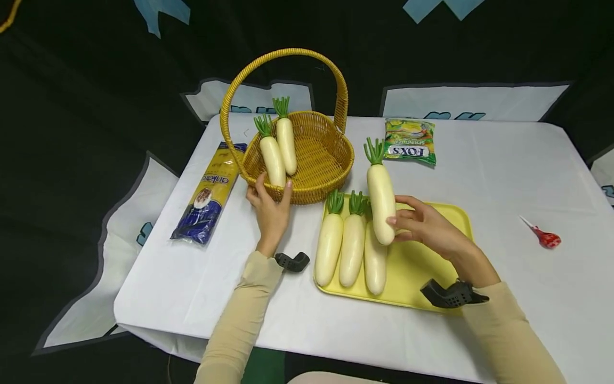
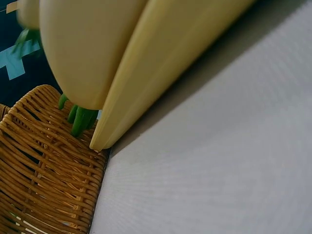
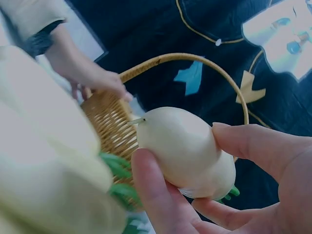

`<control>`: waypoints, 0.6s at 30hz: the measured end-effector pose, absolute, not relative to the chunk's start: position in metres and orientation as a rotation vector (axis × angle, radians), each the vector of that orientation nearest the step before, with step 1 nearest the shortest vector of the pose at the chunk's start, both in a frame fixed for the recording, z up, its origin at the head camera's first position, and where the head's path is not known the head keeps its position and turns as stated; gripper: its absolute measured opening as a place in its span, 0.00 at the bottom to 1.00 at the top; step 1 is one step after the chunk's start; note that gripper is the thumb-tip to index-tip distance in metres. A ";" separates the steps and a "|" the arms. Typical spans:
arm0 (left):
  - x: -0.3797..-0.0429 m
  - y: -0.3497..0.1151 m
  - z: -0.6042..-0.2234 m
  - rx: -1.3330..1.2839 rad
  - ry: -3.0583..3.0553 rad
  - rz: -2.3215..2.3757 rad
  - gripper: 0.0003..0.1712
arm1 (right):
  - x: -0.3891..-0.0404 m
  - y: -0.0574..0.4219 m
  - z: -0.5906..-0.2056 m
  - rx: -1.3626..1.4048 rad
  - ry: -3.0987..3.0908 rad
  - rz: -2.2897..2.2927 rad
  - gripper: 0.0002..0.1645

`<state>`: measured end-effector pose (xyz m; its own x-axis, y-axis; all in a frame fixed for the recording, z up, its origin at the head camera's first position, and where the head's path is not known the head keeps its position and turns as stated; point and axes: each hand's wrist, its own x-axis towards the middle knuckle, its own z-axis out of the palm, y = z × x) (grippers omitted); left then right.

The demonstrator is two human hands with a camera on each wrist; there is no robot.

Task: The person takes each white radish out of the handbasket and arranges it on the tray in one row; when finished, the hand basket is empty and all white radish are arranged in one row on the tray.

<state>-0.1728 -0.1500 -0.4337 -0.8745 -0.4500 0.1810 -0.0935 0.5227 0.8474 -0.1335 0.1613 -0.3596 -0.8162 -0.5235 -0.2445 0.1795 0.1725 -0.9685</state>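
My right hand (image 1: 429,229) grips a white radish (image 1: 381,197) with green stem stubs near its lower end, thumb on one side and fingers on the other. The radish is tilted, stems away from me, over the tray's left part. In the right wrist view its rounded tip (image 3: 168,131) faces the camera. My left hand (image 1: 272,213) holds the near rim of a yellow wicker basket (image 1: 318,194) with a tall arched handle. Two white radishes (image 1: 272,160) lean inside the basket on its left. Three more radishes (image 1: 352,250) lie side by side on a yellow tray (image 1: 431,277).
Left of the basket lies a blue and yellow packet (image 1: 203,194). A green and yellow Fox's bag (image 1: 410,141) lies behind the tray, and a red lollipop (image 1: 544,234) to its right. The white-covered table (image 1: 503,176) ends before a dark curtain.
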 end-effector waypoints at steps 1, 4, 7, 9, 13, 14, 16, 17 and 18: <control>-0.173 -0.150 -0.433 0.447 -2.390 -1.293 0.43 | -0.128 0.165 -0.364 -0.323 1.921 -1.695 0.40; -0.172 -0.150 -0.432 0.449 -2.394 -1.305 0.43 | -0.111 0.176 -0.377 -0.308 1.926 -1.683 0.39; -0.170 -0.149 -0.433 0.456 -2.399 -1.318 0.43 | -0.095 0.183 -0.388 -0.281 1.957 -1.653 0.40; -0.170 -0.150 -0.433 0.460 -2.393 -1.314 0.43 | -0.088 0.186 -0.392 -0.243 1.978 -1.637 0.40; -0.172 -0.150 -0.433 0.458 -2.384 -1.291 0.42 | -0.078 0.190 -0.396 -0.172 2.024 -1.605 0.43; -0.172 -0.150 -0.433 0.459 -2.383 -1.287 0.42 | -0.077 0.191 -0.397 -0.155 2.030 -1.601 0.43; -0.173 -0.150 -0.433 0.452 -2.382 -1.290 0.42 | -0.073 0.192 -0.400 -0.136 2.041 -1.586 0.44; -0.173 -0.149 -0.433 0.447 -2.382 -1.291 0.42 | -0.072 0.193 -0.402 -0.126 2.040 -1.581 0.44; -0.173 -0.149 -0.433 0.444 -2.384 -1.292 0.42 | -0.070 0.194 -0.404 -0.118 2.034 -1.578 0.44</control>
<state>-0.1727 -0.1490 -0.4330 -0.8732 -0.4501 0.1868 -0.0893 0.5245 0.8467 -0.0701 0.1938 -0.4040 -0.8411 -0.3940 -0.3705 0.2609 0.3046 -0.9161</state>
